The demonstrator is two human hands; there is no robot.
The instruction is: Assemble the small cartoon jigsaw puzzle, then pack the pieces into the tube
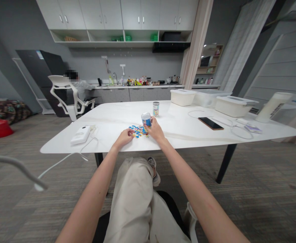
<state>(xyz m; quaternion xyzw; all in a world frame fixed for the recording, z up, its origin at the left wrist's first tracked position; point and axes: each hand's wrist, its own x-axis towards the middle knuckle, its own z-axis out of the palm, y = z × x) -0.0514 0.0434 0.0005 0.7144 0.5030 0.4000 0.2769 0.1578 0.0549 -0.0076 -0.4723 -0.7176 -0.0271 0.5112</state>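
Observation:
My right hand [155,130] is closed around a small blue can [146,119], tipped toward me over a pile of small colourful pieces [138,131] on the white table [112,118]. My left hand [124,137] rests at the left edge of that pile, fingers curled in a pinch on the pieces; what they hold is too small to make out. A second small can [156,108] stands upright farther back on the table.
A white device with a cable [80,134] lies at the table's left. A dark phone [210,123], cables, white lidded bins [182,97] and a white roll [273,106] are to the right. A person sits in a white chair [61,92] by the kitchen counter.

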